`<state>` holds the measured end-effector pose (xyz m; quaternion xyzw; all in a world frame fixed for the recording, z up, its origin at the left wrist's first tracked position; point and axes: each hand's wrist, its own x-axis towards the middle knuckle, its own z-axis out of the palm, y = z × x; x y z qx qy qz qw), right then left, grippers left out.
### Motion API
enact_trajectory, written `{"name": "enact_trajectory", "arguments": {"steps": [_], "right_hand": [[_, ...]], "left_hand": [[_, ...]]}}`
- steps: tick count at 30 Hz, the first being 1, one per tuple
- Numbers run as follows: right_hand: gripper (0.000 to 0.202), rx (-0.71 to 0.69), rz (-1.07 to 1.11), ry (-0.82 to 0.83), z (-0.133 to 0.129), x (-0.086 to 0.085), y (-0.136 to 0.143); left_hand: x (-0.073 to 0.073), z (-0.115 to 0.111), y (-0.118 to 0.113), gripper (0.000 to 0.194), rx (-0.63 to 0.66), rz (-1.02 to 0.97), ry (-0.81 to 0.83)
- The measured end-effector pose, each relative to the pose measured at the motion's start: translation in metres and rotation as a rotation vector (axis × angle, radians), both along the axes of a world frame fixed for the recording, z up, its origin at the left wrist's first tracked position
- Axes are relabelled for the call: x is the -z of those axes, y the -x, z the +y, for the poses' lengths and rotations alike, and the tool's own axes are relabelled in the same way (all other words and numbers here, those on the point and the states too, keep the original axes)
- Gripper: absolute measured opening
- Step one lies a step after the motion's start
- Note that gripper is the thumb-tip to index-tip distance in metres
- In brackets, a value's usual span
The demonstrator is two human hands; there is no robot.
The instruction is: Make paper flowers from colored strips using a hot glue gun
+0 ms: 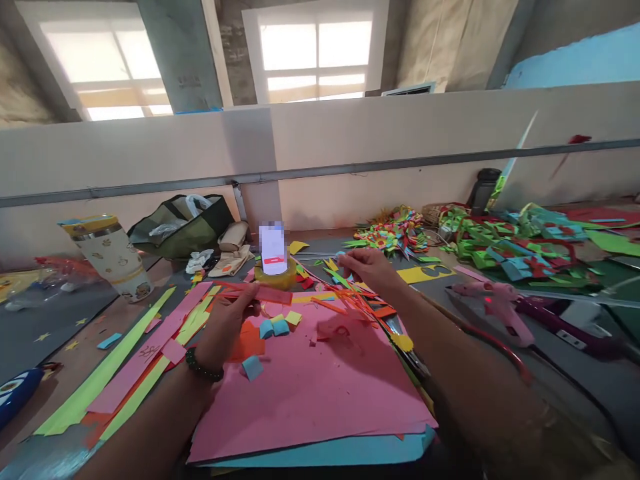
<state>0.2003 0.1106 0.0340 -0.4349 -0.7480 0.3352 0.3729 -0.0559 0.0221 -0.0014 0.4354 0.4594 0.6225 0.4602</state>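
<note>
My left hand (239,308), with a dark beaded bracelet at the wrist, is closed on a red-orange strip (273,295) above the back left of a pink sheet (320,393). My right hand (367,268) is raised over the back right of the sheet, its fingers pinched together near a small light-blue piece (341,256). Blue squares (273,328) and an orange piece (250,341) lie on the pink sheet. Thin orange strips (355,303) are spread below my right hand.
Long green and pink strips (150,353) lie at the left, near a tumbler (113,257). A phone (273,250) stands behind the sheet on a tape roll (275,275). A pink glue gun (493,303) and colourful paper pieces (530,243) are at the right.
</note>
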Motion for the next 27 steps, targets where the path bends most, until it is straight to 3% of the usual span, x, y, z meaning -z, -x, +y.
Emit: {"name": "enact_trajectory", "arguments": {"steps": [2,5,12,16,19,23,25,27], "right_hand": [[0.041,0.032,-0.021,-0.008,0.007,0.002,-0.007],[0.037,-0.047,-0.094,0.018,0.004,0.006,-0.003],[0.034,-0.34,-0.1,0.109,-0.034,0.011,0.032],[0.031,-0.412,-0.073,0.147,-0.047,0.017,0.042],[0.034,-0.405,-0.033,0.152,-0.04,0.009,0.032],[0.039,-0.215,0.12,0.038,-0.025,-0.008,0.012],[0.038,-0.14,0.163,-0.013,-0.027,-0.011,0.011],[0.031,-0.157,0.135,-0.029,-0.038,-0.006,0.02]], "left_hand": [[0.001,0.001,0.002,0.03,0.001,-0.006,0.018],[0.003,-0.001,-0.004,0.028,0.051,0.023,0.043],[0.006,-0.005,-0.023,0.026,0.142,0.072,0.025],[0.007,-0.007,-0.026,0.027,0.145,0.067,0.035],[0.004,-0.005,-0.021,0.03,0.12,0.015,0.03],[-0.001,-0.003,-0.014,0.034,0.054,-0.128,0.011],[-0.001,-0.005,-0.015,0.038,0.096,-0.13,0.016],[0.001,-0.008,-0.019,0.039,0.179,-0.064,0.035]]}}
